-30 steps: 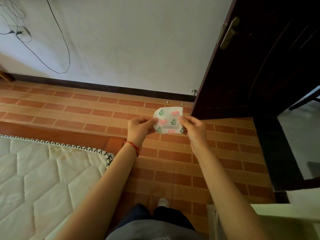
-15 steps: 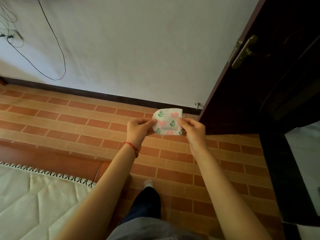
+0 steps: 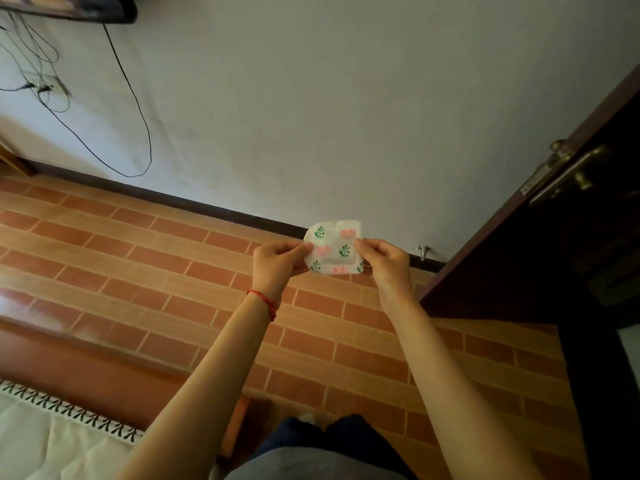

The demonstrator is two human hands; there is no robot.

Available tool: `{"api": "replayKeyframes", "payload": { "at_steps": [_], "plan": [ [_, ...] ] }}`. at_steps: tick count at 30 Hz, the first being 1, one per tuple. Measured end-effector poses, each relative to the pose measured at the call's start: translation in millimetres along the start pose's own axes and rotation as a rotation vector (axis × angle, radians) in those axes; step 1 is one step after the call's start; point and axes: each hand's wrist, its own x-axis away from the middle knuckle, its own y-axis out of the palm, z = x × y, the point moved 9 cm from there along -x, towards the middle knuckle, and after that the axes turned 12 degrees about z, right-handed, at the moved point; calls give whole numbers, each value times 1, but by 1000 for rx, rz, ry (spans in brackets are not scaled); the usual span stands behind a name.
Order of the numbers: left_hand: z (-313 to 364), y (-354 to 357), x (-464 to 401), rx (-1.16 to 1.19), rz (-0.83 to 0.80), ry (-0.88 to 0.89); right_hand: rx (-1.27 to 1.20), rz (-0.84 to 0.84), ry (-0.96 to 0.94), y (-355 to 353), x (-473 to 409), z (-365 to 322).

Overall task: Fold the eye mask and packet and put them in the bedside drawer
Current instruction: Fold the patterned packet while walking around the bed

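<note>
Two hands at centre frame, both grasping one folded packet (image 3: 333, 247), white with pink and green print, held in the air above the brick-pattern floor (image 3: 173, 271). Left hand (image 3: 277, 263): grip pinched on the packet's left edge, thumb on top, fingers curled beneath. Right hand (image 3: 382, 259): grip pinched on the right edge. Dark door (image 3: 554, 237) at right; mattress (image 3: 52, 445) at lower left.
</note>
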Motion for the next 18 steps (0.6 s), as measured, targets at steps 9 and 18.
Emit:
{"api": "replayKeyframes", "payload": {
  "at_steps": [9,18],
  "plan": [
    [21,1,-92,66,161,0,44,-125,-20,84,-93,-12],
    [66,-5,-166,142,382,21,74,-393,-55,185,-171,-59]
  ]
}}
